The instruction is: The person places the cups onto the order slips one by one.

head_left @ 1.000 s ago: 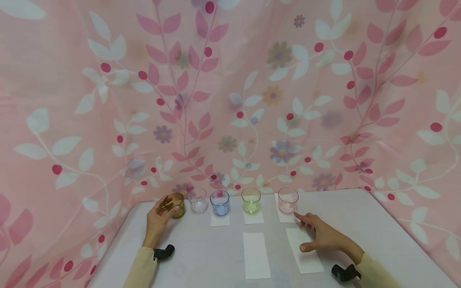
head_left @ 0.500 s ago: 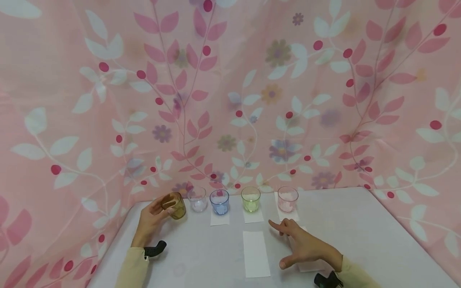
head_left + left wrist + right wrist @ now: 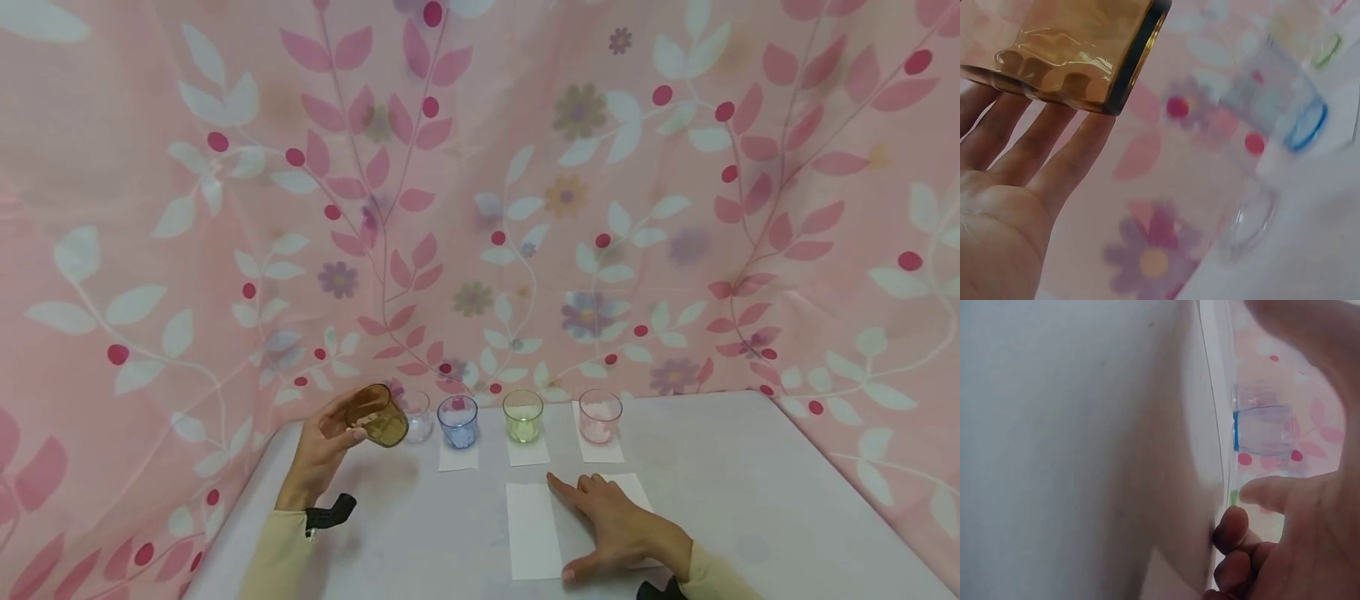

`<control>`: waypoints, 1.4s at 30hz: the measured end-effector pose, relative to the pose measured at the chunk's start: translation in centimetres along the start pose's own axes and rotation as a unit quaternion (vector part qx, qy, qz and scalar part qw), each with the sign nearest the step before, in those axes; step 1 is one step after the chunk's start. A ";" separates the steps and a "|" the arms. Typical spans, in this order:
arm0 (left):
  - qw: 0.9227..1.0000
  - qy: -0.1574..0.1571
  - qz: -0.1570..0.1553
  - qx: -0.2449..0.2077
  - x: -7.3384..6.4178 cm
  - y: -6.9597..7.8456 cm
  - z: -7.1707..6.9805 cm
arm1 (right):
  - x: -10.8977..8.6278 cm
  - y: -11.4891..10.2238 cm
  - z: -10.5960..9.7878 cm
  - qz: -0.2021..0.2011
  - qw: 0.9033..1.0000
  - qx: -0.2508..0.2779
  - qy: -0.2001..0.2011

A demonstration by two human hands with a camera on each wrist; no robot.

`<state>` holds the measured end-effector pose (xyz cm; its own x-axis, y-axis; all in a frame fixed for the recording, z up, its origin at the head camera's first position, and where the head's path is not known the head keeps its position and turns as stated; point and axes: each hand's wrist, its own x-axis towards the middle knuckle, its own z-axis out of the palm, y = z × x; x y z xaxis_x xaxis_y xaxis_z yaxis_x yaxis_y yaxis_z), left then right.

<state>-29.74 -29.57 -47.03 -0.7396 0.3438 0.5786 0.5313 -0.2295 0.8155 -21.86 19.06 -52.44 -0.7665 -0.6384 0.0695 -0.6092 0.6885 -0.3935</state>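
Note:
My left hand (image 3: 318, 450) grips an amber glass (image 3: 384, 421) by its side and holds it tilted above the table, its mouth turned up and to the left. In the left wrist view several fingers (image 3: 1063, 147) lie along the wall of the glass. The raised glass partly hides a colourless glass (image 3: 420, 425) behind it. My right hand (image 3: 622, 529) holds nothing; its thumb and index finger are spread wide and the other fingers bend loosely. It hovers low over two white paper slips, one at its left (image 3: 534, 533) and one partly hidden beneath it (image 3: 632, 488).
Along the back of the white table (image 3: 435, 533) stand a blue glass (image 3: 457, 427), a green glass (image 3: 522, 418) and a pink glass (image 3: 600, 418), each at a white slip. A pink floral curtain (image 3: 480, 208) hangs close behind them.
My left hand has lifted the amber glass, tipped it and carried it slightly right, across the colourless glass. My right hand has moved left and nearer, from beside the pink glass to the front slips.

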 end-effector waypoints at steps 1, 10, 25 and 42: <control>1.000 -0.014 0.007 -0.005 0.3 0.2 0.7 | 0.0 0.0 0.1 0.004 1.000 -0.005 0.000; 0.995 -0.080 0.018 -0.057 2.0 0.7 7.3 | 0.4 -0.2 0.3 0.022 1.000 -0.016 -0.006; 0.981 -0.133 -0.080 -0.112 1.1 -1.3 15.2 | 0.9 -0.5 0.9 0.027 0.998 -0.055 -0.002; 0.971 -0.150 -0.138 -0.124 -0.3 -3.4 19.0 | 0.7 -0.8 0.4 0.033 0.998 -0.045 -0.005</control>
<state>-23.49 -11.64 -50.23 -0.6659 0.6648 0.3385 0.1864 -0.2911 0.9384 -21.85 17.91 -52.43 -0.8036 -0.5939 0.0378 -0.5741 0.7570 -0.3120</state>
